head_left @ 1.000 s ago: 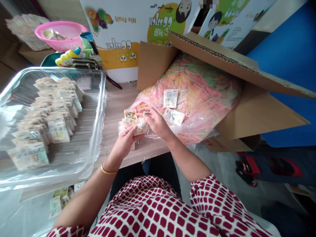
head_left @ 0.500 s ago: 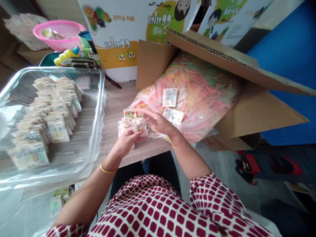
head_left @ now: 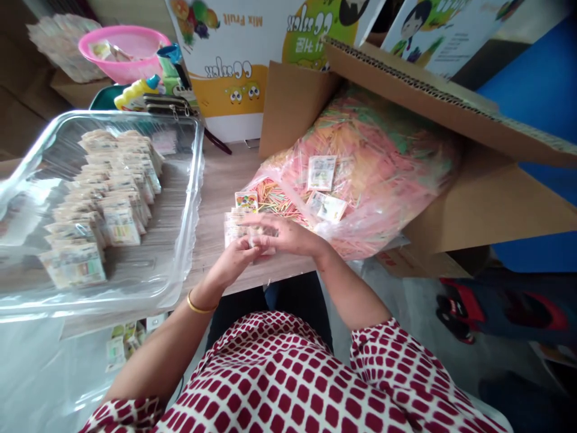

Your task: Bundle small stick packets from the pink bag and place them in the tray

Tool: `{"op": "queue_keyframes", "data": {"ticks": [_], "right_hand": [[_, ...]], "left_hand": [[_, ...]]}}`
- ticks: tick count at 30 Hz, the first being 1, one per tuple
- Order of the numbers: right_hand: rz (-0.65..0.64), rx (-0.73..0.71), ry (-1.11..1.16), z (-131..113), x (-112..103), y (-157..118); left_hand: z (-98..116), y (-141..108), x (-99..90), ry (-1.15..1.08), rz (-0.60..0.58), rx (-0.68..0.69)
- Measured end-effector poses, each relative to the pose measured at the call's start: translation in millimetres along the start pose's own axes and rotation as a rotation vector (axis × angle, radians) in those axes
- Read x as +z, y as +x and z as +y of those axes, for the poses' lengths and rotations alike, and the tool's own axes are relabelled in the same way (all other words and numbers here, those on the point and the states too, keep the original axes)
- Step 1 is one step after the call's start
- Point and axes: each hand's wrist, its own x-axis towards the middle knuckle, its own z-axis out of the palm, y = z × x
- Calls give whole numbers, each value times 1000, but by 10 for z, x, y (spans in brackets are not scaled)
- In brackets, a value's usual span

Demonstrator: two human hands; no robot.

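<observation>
Wooden tabletop [head_left: 220, 186]: left hand [head_left: 232, 261] curled on a small stack of printed packets [head_left: 233, 227], fingers closed; right hand [head_left: 288, 236] extended against it, grip unclear. Bag of coloured sticks [head_left: 360, 162] just beyond the fingertips; glass tray [head_left: 195, 186] to their left.

A tray [head_left: 197, 180] lies left of the hands [head_left: 282, 234], a carton [head_left: 489, 210] right.

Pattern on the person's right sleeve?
Dark red rounded squares in a grid on white; the right sleeve shows it best in the head view, the only view.
</observation>
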Motion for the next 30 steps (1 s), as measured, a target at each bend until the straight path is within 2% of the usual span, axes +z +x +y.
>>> {"op": "queue_keyframes", "data": {"ticks": [2, 3, 7, 8, 11, 13, 15, 16, 18, 21, 22, 23, 24, 27, 28, 30], "right_hand": [[162, -3, 47, -11, 15, 6], [193, 7, 60, -17, 11, 11], [1, 127, -27, 5, -21, 43], [11, 161, -25, 24, -23, 53], [154, 190, 98, 81, -18, 67], [131, 167, 119, 96, -19, 53], [69, 164, 46, 92, -24, 21], [65, 170, 3, 88, -23, 2], [129, 187, -45, 91, 4, -28], [195, 212, -80, 128, 166, -14], [178, 219, -110, 146, 259, 12], [150, 219, -152, 165, 366, 48], [121, 212, -205, 185, 480, 90], [75, 147, -375, 235, 747, 222], [83, 124, -416, 246, 778, 251], [178, 121, -473, 254, 723, 267]], "left_hand": [[-26, -13, -15, -43, 5, -18], [-32, -20, -18, -69, 3, -25], [3, -52, -8, -206, -36, -25], [19, -59, -4, -236, -48, -23], [56, -70, -1, -278, -76, -36], [60, -88, -3, -252, -80, -40], [42, -146, -13, -154, -68, -25], [21, -197, -24, -64, -31, 4], [-51, -345, -68, 201, 166, 122], [-238, -622, -177, 701, 703, 436], [-315, -705, -213, 841, 786, 520], [-392, -773, -240, 960, 792, 558], [-466, -822, -257, 1062, 729, 575], [-628, -840, -247, 1293, 441, 534], [-654, -809, -233, 1344, 391, 513], [-663, -714, -210, 1419, 385, 480]]}}
